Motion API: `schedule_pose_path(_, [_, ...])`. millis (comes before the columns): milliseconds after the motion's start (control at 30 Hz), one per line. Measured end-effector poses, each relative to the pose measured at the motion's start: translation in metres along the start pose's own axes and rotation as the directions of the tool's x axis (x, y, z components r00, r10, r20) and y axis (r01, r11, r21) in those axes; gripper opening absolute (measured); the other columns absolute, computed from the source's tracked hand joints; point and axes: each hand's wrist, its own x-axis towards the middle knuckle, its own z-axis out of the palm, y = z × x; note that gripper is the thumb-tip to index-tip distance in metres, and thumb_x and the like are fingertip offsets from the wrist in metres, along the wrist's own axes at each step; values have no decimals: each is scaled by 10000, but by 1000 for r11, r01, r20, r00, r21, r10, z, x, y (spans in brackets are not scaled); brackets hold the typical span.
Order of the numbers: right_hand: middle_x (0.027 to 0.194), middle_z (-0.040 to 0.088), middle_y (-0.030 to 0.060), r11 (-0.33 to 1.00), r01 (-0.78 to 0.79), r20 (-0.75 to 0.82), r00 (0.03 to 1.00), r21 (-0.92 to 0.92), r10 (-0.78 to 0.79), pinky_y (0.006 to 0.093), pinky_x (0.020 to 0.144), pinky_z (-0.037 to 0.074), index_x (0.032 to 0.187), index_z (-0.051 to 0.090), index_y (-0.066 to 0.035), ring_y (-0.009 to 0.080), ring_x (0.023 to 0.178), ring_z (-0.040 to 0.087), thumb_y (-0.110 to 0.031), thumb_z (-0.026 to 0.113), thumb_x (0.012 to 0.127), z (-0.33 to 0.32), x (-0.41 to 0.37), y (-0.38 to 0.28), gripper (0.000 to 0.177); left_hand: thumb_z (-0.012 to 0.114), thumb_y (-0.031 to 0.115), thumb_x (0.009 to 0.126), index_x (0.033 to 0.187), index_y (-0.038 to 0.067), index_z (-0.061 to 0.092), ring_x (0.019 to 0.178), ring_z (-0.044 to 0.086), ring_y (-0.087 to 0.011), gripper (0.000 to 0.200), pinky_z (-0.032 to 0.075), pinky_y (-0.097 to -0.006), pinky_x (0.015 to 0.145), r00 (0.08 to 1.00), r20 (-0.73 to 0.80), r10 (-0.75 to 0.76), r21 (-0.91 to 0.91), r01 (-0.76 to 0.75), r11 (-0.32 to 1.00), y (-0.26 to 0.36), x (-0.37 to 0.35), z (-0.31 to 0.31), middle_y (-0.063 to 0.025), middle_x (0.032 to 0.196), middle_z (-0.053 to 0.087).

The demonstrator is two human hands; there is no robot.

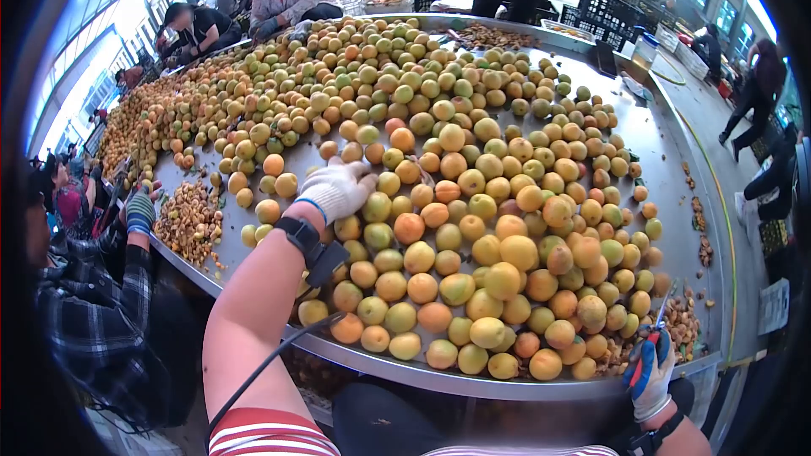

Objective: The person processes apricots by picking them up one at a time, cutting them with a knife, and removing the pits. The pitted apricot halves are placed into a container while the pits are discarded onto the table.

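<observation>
My left hand (336, 189), in a white knit glove, reaches over a broad heap of yellow-orange apricots (456, 289). Its fingers are stretched out and slightly apart, the tips right at several fruits, with nothing showing in its grasp. At the table's front right corner, my right hand (652, 384), gloved in white, is closed around a tool with a red and blue handle (644, 355). A slim metal blade (663, 308) points up from it, beside a small pile of apricot scraps (678, 325).
The fruit lies on a metal table with a raised rim (473, 384). Another person's gloved hand (140, 211) is at the left edge, near a pile of pits and scraps (190, 218). People work along the far side. A black cable (279, 346) runs along my left arm.
</observation>
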Motion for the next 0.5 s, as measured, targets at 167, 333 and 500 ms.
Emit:
schedule_pose_path(167, [730,554,5,1000,11,42,999,19,-12,213,424,393,1183,545,-56,83,506,500,-244,554,1047,0,-3,-7,232,444,607,951,1257,222,684,1132,663,-308,548,478,-449,1021,960,266,86,-32,-80,996,9,-15,-36,-140,1178,718])
schedule_pose_path(333, [742,567,8,1000,22,53,998,-15,-22,208,445,397,1179,558,-48,71,527,501,-288,581,1038,0,-2,-7,280,610,492,890,1182,155,715,1090,668,-311,458,522,-408,942,966,-97,239,78,-232,970,63,7,-52,-117,1161,709])
schedule_pose_path(500, [731,562,20,998,58,88,995,-33,-55,219,430,401,1186,554,-53,85,501,498,-280,571,1039,-2,-1,-9,271,603,488,871,1144,80,661,1061,671,-352,494,524,-428,923,952,-62,299,68,-294,953,91,29,-17,-185,1093,704])
